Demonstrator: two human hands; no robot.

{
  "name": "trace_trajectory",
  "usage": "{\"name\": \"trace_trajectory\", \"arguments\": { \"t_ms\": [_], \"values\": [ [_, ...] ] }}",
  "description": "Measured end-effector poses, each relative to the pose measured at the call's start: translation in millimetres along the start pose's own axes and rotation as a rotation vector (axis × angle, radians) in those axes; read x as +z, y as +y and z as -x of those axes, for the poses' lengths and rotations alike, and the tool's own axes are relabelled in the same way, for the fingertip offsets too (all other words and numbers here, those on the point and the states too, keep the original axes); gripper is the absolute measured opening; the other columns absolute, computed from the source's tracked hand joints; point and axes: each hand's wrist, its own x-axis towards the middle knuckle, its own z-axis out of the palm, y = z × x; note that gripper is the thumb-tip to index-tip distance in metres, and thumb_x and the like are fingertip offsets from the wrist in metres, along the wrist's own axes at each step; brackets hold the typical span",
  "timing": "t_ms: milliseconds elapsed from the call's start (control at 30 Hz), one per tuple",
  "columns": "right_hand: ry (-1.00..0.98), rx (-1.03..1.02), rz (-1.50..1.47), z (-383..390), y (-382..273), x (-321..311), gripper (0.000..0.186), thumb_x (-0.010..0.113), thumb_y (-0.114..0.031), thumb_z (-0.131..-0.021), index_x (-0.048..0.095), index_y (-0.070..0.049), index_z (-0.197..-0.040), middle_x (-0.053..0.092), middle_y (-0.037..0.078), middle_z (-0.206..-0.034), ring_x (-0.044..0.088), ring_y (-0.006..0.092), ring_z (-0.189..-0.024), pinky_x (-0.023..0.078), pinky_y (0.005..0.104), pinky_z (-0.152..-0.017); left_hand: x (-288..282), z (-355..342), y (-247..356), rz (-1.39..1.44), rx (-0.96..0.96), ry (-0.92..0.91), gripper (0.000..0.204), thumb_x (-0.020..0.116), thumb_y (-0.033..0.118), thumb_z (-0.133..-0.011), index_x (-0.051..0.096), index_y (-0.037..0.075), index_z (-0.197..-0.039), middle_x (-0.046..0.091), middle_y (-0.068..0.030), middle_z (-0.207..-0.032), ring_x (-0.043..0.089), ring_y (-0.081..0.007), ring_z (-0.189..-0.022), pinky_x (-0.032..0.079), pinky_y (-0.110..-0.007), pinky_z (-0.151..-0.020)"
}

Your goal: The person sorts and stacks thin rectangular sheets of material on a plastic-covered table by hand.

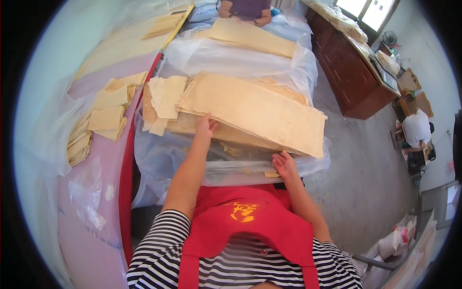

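Observation:
A stack of long, thin beige sheets with rough edges lies across the table in front of me, its near edge raised above more sheets below. My left hand grips that near edge towards its left end, fingertips on top. By the right part of the same edge is my right hand, palm turned up and fingers apart; a fingertip meets or nearly meets the sheets. Smaller torn beige pieces lie at the stack's left end. Below the raised edge, a small beige scrap rests near the table's front.
Clear plastic film covers the table. On the pink surface at left are piles of folded beige pieces. A co-worker is across the table, behind another beige stack. A dark red-brown cabinet stands at right across grey floor.

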Motion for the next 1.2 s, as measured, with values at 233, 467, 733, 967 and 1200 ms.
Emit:
{"name": "trace_trajectory", "arguments": {
  "t_ms": [233, 467, 733, 967, 1200],
  "values": [
    [0.131, -0.070, -0.311, -0.2, -17.0, 1.0, 0.040, 0.056, -0.022, -0.086, 0.043, -0.002, -0.119, 0.047, 0.019, -0.122, 0.050, 0.0300, -0.109, 0.046, 0.0364, -0.078, 26.4, -7.9, 14.1, 0.008, 0.023, 0.036, 0.016, 0.066, 0.017, -0.078, 0.055, 0.011, -0.088, 0.055, -0.0028, -0.080, 0.054, -0.0143, -0.065, 0.047, -0.028, -0.055],
    [0.196, -0.085, -0.304, -13.2, -23.0, -9.0, 0.037, 0.059, -0.025, -0.083, 0.047, -0.007, -0.112, 0.050, 0.013, -0.110, 0.050, 0.0263, -0.098, 0.043, 0.0372, -0.077, 13.3, 7.9, 3.8, -0.011, 0.042, 0.041, 0.014, 0.065, 0.014, -0.077, 0.056, 0.010, -0.087, 0.055, -0.0018, -0.075, 0.054, -0.0148, -0.064, 0.046, -0.027, -0.054],
    [0.264, -0.070, -0.456, 4.4, -61.9, 13.2, 0.043, 0.061, -0.028, -0.080, 0.044, -0.008, -0.114, 0.048, 0.009, -0.110, 0.047, 0.0239, -0.102, 0.040, 0.0378, -0.082, -2.4, 15.3, -4.0, 0.005, 0.051, 0.071, 0.014, 0.063, 0.016, -0.080, 0.054, 0.012, -0.091, 0.056, -0.0017, -0.078, 0.054, -0.0152, -0.067, 0.049, -0.029, -0.059],
    [0.094, -0.284, -0.515, -2.7, -92.8, 24.3, 0.044, 0.061, -0.030, -0.083, 0.043, -0.007, -0.116, 0.051, 0.010, -0.111, 0.051, 0.0224, -0.099, 0.045, 0.0366, -0.080, 0.6, 23.2, -9.2, -0.069, 0.045, 0.050, 0.011, 0.062, 0.014, -0.080, 0.052, 0.011, -0.086, 0.054, -0.0016, -0.076, 0.056, -0.0134, -0.066, 0.049, -0.028, -0.055],
    [0.118, -0.150, -0.381, -38.9, -77.9, -0.6, 0.042, 0.063, -0.034, -0.081, 0.049, -0.011, -0.112, 0.054, 0.007, -0.102, 0.052, 0.0204, -0.092, 0.044, 0.0342, -0.075, -4.8, 33.4, -34.0, -0.620, 0.625, 0.142, 0.015, 0.061, 0.014, -0.079, 0.054, 0.006, -0.088, 0.055, -0.0041, -0.079, 0.054, -0.0166, -0.067, 0.046, -0.029, -0.061]
  ]
}}
